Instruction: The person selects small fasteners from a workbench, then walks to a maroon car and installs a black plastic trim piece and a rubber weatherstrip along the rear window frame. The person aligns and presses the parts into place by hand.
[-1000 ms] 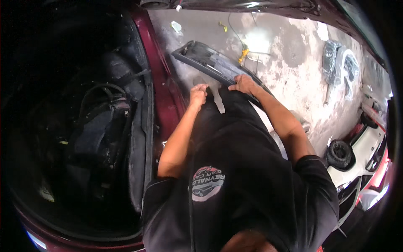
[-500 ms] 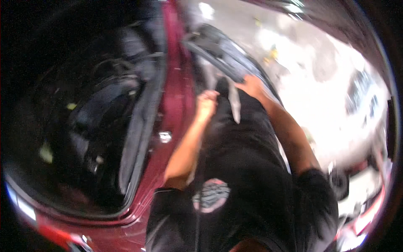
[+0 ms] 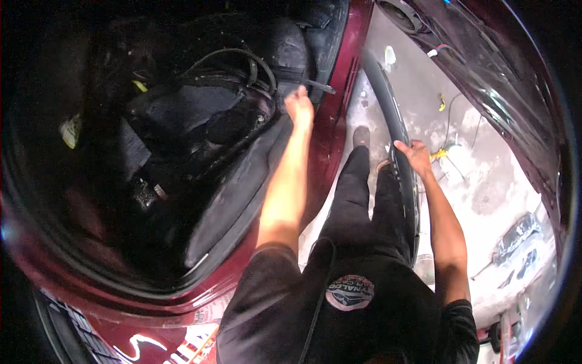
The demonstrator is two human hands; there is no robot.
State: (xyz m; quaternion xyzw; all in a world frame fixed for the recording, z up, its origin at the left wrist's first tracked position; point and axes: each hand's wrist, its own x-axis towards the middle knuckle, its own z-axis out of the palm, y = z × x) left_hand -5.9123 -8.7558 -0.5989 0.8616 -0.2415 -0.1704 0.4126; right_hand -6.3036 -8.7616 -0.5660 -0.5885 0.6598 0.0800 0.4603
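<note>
My left hand (image 3: 300,108) is over the inner edge of the dark red car body (image 3: 330,130), its fingers curled closed. A short dark strip (image 3: 319,86) shows just beyond the fingertips; whether the hand holds it cannot be made out. My right hand (image 3: 416,156) grips a long, curved black trim piece (image 3: 394,115) by its edge, thumb on one side. This piece stands beside my right leg and runs from far ahead back to my hip, seen nearly edge-on.
To the left, the car's opened interior (image 3: 182,109) is dark, with a loose black cable (image 3: 233,51) and a yellow tag (image 3: 71,130). A yellow tool (image 3: 438,155) lies on the pale floor. Another dark, shiny panel (image 3: 485,91) rises at the right.
My left hand has moved left and forward, from beside my body to over the car's edge. The black trim piece in my right hand has turned from broad side to nearly edge-on.
</note>
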